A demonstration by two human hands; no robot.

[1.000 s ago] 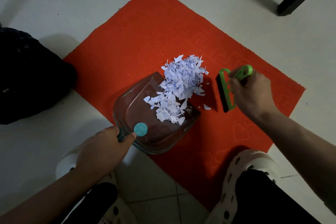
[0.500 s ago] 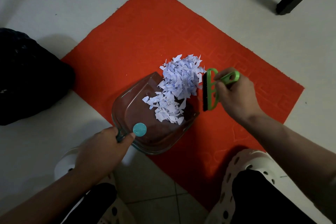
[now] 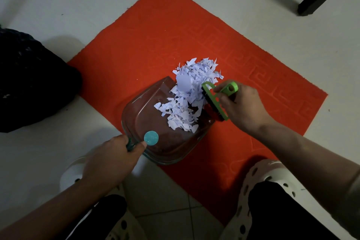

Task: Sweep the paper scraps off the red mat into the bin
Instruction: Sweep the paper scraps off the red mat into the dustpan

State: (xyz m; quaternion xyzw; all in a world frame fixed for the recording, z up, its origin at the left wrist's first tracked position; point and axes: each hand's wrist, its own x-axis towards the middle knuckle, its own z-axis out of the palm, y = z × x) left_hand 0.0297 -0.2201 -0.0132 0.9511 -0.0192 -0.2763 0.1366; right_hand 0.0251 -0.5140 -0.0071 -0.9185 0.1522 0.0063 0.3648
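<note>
Paper scraps (image 3: 187, 101) partly hide green brush (image 3: 214, 101) bristles; right hand (image 3: 243, 107) grips brush; left hand (image 3: 109, 158) grips dustpan (image 3: 134, 103) handle, mostly hidden.

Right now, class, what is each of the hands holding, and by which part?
The left hand grips the clear dustpan by its teal handle. The right hand grips the green brush by its looped handle.

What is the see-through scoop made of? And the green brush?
The dustpan looks like clear, glossy plastic: the red mat shows through it and its rim glints. The brush seems smooth green plastic, moulded with openings, with dark bristles.
</note>
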